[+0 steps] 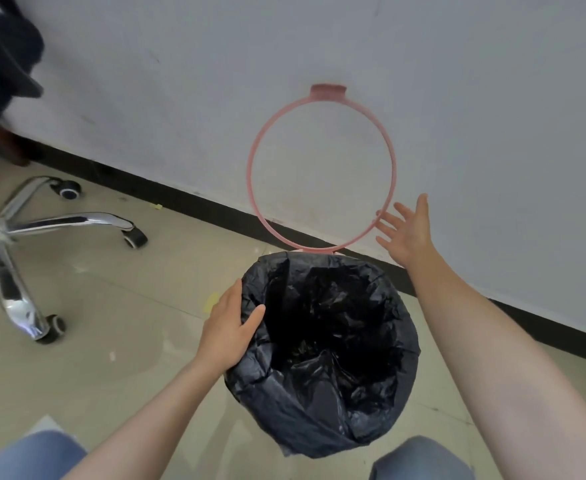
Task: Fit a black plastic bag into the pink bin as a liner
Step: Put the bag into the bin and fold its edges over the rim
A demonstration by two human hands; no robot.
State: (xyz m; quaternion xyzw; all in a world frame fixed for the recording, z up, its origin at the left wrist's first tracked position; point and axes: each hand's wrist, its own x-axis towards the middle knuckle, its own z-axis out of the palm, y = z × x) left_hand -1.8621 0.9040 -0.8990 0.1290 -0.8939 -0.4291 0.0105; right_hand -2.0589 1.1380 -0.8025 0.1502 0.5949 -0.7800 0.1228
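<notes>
A tiled floor (118, 341) meets a white wall (180, 81), and the bin stands near that edge, hidden under the black bag (322, 341) draped over its mouth. Its pink ring (250, 161) is hinged up against the wall. The left hand (227, 332) presses the bag's near-left side, grip curled over the rim with thumb inside. The right hand (407, 232) reaches for the ring, grip spread, holding nothing. If the ring drops before the overhang is even, plastic may bunch or slip inside
</notes>
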